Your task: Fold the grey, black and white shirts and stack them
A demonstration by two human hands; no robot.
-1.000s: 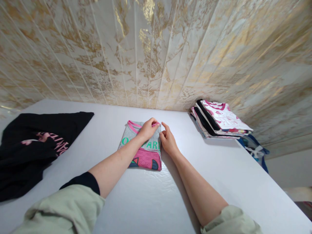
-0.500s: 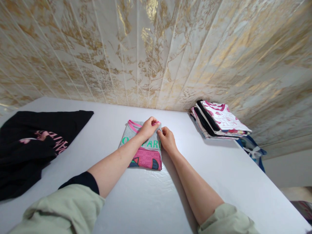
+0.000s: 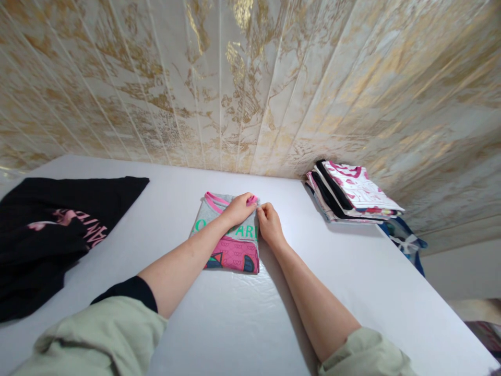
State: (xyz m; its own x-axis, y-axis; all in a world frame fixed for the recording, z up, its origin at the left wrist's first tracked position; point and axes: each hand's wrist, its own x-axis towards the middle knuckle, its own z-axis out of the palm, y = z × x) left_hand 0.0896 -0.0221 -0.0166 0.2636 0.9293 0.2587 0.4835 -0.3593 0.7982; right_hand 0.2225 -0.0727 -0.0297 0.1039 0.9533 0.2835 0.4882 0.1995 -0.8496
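Note:
A folded grey and pink T-shirt (image 3: 235, 255) lies flat at the middle of the white table, with green letters and a pink neckband at its far end. Across its upper part reaches my left hand (image 3: 241, 208), fingers curled on the neckband near the far right corner. My right hand (image 3: 269, 219) is at the right edge of the T-shirt, thumb and fingers pinched on the fabric just below that corner. Part of the lettering is hidden under my left hand and forearm.
A black garment (image 3: 70, 224) with pink print is spread at the left of the table (image 3: 219, 324). At the back right stands a stack of folded clothes (image 3: 356, 190), a white and pink one on top. Beyond the right edge hangs a blue and white item (image 3: 407, 243). A gold-patterned curtain (image 3: 235, 104) borders the back.
My left hand has shifted slightly down and right on the neckband. The right hand's fingers have closed more tightly at the edge. The T-shirt stays in place.

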